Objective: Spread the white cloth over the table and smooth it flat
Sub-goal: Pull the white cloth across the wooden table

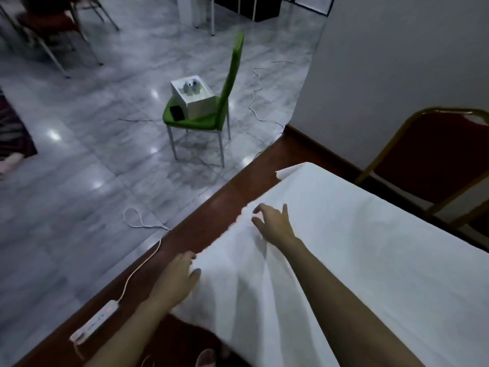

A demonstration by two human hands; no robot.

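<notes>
Cloth: the white cloth [344,247] lies over most of the tabletop [211,215], but its left edge stops short, leaving a strip of bare brown wood along that side; the far corner is curled back on itself and soft folds run down toward the person.
Right hand: the right hand [275,223] rests on top of the cloth near its left edge, fingers spread wide and slightly clawed, holding nothing; my guess is it is pressing to drag the fabric or push a wrinkle out.
Left hand: the left hand [177,279] sits at the near left edge, thumb on top of the cloth; whether the fingers pinch the hem or only rest beside it I cannot tell.
Progress: spread but not flat, I'd say; the folds and the curled corner are not yet dealt with.
Power strip: a white power strip [92,323] lies on the bare wood just left of the left forearm, its cable [140,268] trailing off the edge, clear of the cloth.
Further out: a green chair [203,117] carrying a white box [193,96] stands well apart on the marble floor [79,168]; a red chair [436,160] stands beyond the tabletop's right side.
</notes>
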